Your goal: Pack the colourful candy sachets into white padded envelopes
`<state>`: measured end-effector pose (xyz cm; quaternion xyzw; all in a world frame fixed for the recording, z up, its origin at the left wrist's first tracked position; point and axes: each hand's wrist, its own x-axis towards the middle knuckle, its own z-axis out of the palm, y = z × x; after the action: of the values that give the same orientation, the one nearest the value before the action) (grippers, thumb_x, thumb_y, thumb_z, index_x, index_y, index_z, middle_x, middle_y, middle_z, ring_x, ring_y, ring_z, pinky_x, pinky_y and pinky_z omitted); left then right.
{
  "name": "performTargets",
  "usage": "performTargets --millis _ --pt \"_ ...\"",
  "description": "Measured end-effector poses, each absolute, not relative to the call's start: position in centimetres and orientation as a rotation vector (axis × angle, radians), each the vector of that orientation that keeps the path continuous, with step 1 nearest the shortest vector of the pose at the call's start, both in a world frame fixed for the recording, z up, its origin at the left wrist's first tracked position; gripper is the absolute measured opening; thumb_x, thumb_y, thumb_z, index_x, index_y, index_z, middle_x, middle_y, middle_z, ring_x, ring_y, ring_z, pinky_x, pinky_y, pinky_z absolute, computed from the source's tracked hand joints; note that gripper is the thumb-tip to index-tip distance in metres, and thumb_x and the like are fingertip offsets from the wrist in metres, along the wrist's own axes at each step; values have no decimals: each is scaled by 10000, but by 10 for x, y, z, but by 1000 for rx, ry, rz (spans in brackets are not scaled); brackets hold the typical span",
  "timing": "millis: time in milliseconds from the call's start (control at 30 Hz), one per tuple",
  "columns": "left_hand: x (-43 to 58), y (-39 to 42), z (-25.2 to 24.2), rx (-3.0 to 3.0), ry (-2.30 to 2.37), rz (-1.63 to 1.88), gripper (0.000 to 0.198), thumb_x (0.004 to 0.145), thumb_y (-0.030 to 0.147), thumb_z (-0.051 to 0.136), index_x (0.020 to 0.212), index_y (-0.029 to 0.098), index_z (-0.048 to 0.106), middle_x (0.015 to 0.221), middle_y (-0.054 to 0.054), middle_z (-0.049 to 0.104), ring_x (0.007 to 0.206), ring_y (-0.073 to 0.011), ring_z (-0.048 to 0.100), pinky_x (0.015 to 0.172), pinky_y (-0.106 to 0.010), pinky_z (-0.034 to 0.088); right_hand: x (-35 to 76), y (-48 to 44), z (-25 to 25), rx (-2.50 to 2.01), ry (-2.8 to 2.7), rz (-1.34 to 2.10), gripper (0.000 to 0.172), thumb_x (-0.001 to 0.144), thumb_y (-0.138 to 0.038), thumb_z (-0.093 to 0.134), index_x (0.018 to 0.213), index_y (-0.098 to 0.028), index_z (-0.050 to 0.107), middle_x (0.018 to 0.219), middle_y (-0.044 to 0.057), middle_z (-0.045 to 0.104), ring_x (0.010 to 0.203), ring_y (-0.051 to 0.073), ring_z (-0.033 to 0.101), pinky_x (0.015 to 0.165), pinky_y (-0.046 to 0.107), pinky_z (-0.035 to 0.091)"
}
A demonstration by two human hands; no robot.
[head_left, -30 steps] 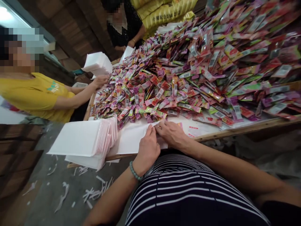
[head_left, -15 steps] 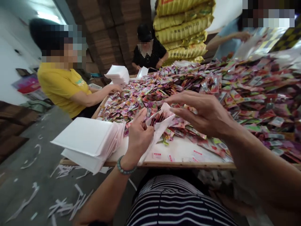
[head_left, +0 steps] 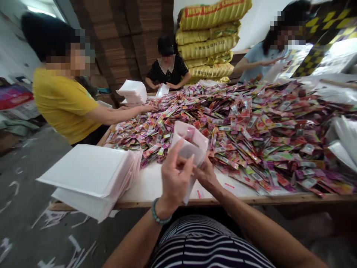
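Observation:
A white padded envelope point(head_left: 192, 150) stands tilted between my hands, its mouth open toward the far side, with some colourful packets showing inside. My left hand point(head_left: 174, 173), with a beaded bracelet at the wrist, grips the envelope's near left side. On its right side my right hand point(head_left: 208, 173) is closed round the edge, the fingertips partly hidden behind it. Just beyond the envelope spreads a large heap of small colourful packets point(head_left: 245, 130). To my left lies a stack of white padded envelopes point(head_left: 86, 167), overhanging the table's front edge.
The white table point(head_left: 150, 182) has a wooden rim and a few red-printed slips. Co-workers sit left point(head_left: 61, 100), far point(head_left: 169, 70) and right point(head_left: 259, 59). Another envelope stack point(head_left: 132, 91) stands farther back. Yellow sacks point(head_left: 209, 44) are piled behind. Paper strips point(head_left: 78, 245) litter the floor.
My right hand has come down from above the heap to the envelope and now holds its right side. The envelope has been lifted more upright. The view has shifted slightly.

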<state>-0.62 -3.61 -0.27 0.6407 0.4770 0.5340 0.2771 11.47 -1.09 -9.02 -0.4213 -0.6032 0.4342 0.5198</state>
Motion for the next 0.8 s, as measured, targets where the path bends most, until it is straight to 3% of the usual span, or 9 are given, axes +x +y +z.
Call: performTargets --millis 67,133,233,333,433,500,633,733,800 --pt "-31 -23 -2 1751 1393 1535 784 742 399 752 1422 247 392 1368 -124 548 924 -178 665 805 -303 568 130 4 -76 -967 -1276 1150 548 773 -504 679 1188 -160 583 992 85 708 817 212 665 706 320 554" --pt "-55 -5 -4 1759 1384 1510 1006 566 437 867 1422 239 378 1427 -150 487 1119 -245 609 925 -355 524 146 14 -62 -925 -1234 1231 418 687 -463 766 943 -149 663 866 60 718 738 193 654 681 313 550" --pt "-72 18 -14 1665 1078 1256 940 522 478 877 1325 192 481 1276 -149 617 1142 -267 601 949 -380 503 168 18 -44 -868 -1279 1313 356 635 -417 813 839 -153 690 823 47 722 748 194 659 714 328 558" --pt "-64 27 -33 1548 869 1064 758 534 441 879 1167 140 590 1103 -135 701 998 -261 657 880 -386 532 180 13 -42 -865 -1377 1378 425 603 -374 845 938 -155 701 890 63 729 841 226 675 779 364 565" --pt "-49 26 -56 1542 870 968 699 518 394 892 1112 129 635 1081 -128 714 999 -268 654 896 -396 524 180 7 -60 -855 -1423 1327 740 525 -345 892 1193 -175 620 1131 91 690 1043 258 642 918 399 526" --pt "-40 25 -65 1543 866 944 744 498 390 899 1147 136 637 1114 -127 709 1019 -272 649 912 -398 517 178 5 -75 -876 -1409 1248 843 506 -382 899 1257 -180 576 1212 104 654 1135 277 599 978 417 491" --pt "-30 24 -61 1541 791 882 650 536 403 883 1086 120 685 1133 -148 706 1033 -288 650 932 -415 513 182 -5 -72 -967 -1402 1118 699 603 -513 825 1190 -201 613 1131 105 683 1048 291 637 913 437 526" --pt "-26 20 -54 1563 829 863 651 508 410 893 1054 118 692 1100 -146 716 1020 -298 653 913 -423 523 193 -26 -33 -1049 -1433 601 660 727 -528 731 1284 -230 538 1208 117 634 1084 276 610 909 418 519" --pt "-23 18 -54 1542 815 823 648 491 415 898 1026 113 696 1068 -142 722 971 -290 665 871 -402 539 196 -42 -1 -1156 -1614 282 448 843 -452 627 1226 -225 579 1136 122 651 1027 255 620 880 390 513"
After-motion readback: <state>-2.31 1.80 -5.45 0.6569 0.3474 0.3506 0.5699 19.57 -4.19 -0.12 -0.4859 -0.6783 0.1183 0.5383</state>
